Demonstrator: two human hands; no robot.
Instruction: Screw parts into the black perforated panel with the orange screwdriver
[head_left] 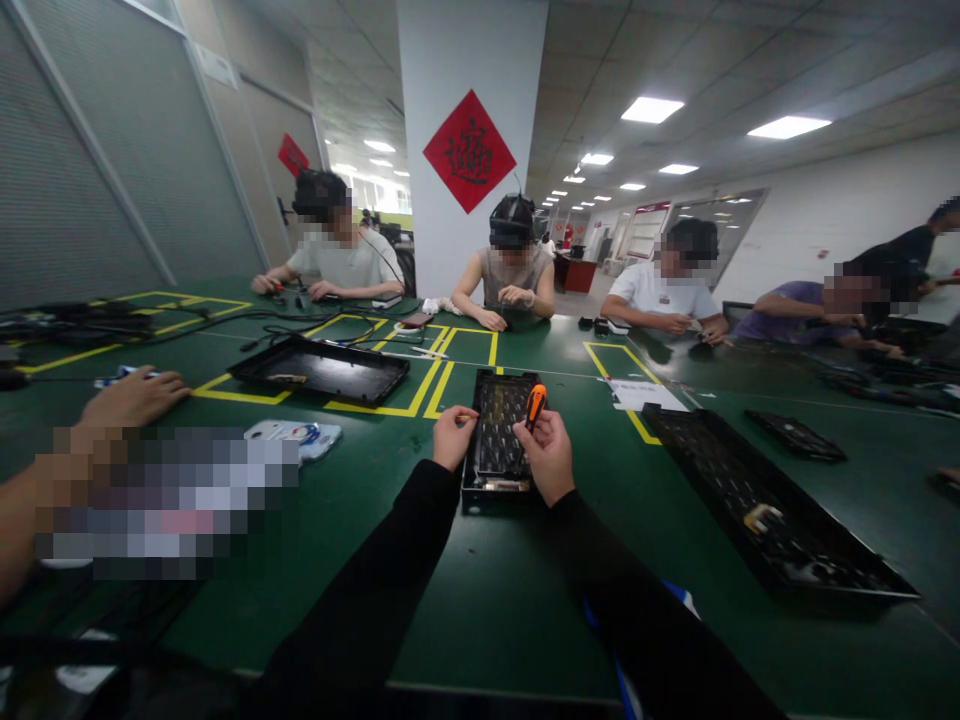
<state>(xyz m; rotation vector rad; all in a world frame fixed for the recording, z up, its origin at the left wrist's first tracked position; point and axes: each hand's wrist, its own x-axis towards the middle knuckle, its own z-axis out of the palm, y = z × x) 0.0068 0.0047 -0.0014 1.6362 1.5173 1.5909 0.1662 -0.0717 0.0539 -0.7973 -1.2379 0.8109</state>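
Observation:
A small black housing tray (pixel 501 480) with ribbed insides lies on the green table in front of me. My right hand (pixel 549 455) is closed round an orange-handled screwdriver (pixel 535 403), whose tip points down into the tray. My left hand (pixel 452 437) rests at the tray's left edge, fingers pinched together on something too small to make out. Both my arms wear black sleeves.
A larger black tray (pixel 780 520) lies to the right and another (pixel 322 370) at the far left inside yellow tape lines. A neighbour's hand (pixel 135 397) rests on the table at left. Several people sit along the far side. A white paper (pixel 645 395) lies beyond.

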